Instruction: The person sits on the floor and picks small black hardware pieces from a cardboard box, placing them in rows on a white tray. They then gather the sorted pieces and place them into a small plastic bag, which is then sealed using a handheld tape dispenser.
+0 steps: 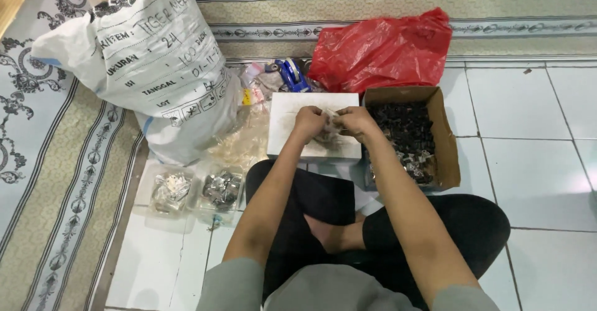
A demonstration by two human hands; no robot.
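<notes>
Both hands meet over a small clear packet of little dark pieces, pinched between them just above the white box that sits on the floor in front of the person's crossed legs. The left hand is closed on the packet's left side, the right hand closed on its right side, fingers curled inward; the packet itself is small and half hidden by the fingers, so its exact contents are hard to make out.

Taking the white box as the marker: touching its right side is an open cardboard box heaped with small dark metal parts, some shinier ones toward its near end. Behind the white box, toward the carpet, lies a crumpled red plastic bag, and beside that, behind the box's left corner, a blue tape dispenser among scraps of paper and plastic. To the left of the white box stands a big white woven sack with handwriting on it, with loose clear plastic bags spilling at its foot. Nearer the person on that left side sit two filled clear packets on the white floor tiles. A patterned carpet runs along the far left.
</notes>
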